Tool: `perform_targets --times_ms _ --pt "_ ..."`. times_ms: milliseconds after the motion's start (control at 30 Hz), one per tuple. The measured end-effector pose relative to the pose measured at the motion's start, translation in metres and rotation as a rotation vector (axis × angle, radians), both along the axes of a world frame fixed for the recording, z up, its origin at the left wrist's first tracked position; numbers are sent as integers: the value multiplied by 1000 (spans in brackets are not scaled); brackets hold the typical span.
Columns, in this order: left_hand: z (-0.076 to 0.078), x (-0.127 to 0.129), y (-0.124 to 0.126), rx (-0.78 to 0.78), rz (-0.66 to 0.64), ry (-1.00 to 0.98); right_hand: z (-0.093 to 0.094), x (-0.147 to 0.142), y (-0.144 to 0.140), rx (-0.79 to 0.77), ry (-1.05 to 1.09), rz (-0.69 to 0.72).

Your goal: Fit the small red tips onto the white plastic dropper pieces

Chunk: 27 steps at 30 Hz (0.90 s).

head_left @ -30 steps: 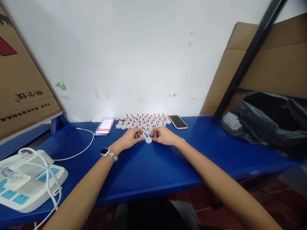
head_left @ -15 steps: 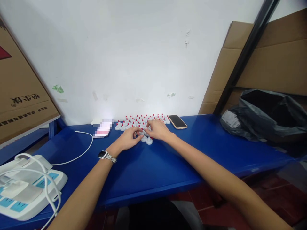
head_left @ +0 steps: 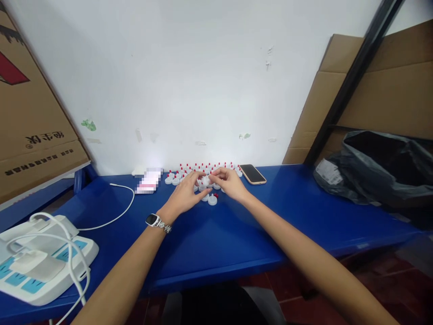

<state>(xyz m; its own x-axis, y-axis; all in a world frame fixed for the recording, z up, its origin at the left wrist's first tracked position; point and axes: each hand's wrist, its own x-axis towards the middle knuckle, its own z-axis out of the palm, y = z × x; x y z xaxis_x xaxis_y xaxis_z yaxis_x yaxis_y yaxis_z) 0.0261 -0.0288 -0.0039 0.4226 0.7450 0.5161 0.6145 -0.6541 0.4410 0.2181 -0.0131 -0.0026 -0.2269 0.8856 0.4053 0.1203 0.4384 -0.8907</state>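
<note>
Surface: blue table (head_left: 216, 234) against a white wall.
Caps: white caps with red tips (head_left: 203, 174) clustered under and beyond the fingertips.
Left hand (head_left: 185, 195): fingers spread, resting on caps; earlier curled.
Right hand (head_left: 229, 183): now pinching one cap (head_left: 205, 180), lifted since before.
Loose cap (head_left: 212, 200): just nearer than fingers.

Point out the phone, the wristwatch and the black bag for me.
phone (head_left: 252, 173): head view, middle of its dark screen.
wristwatch (head_left: 153, 220): head view, its dark face.
black bag (head_left: 382, 169): head view, its crumpled front.
</note>
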Motion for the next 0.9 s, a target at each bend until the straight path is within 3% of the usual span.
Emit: perform_targets --times_ms 133,267,400,700,900 --pt "0 2 0 -36 -46 -24 -3 -1 -7 -23 31 5" --pt "2 3 -1 -15 -78 -42 -1 -1 -16 91 -161 -100" --pt "4 5 -4 -23 -89 -46 0 -2 -20 106 -274 -99" --pt "3 12 -7 14 -124 -114 -16 -12 -8 64 -46 -70" --pt "1 16 -7 -174 -122 -276 -7 -17 -19 113 -28 -139"
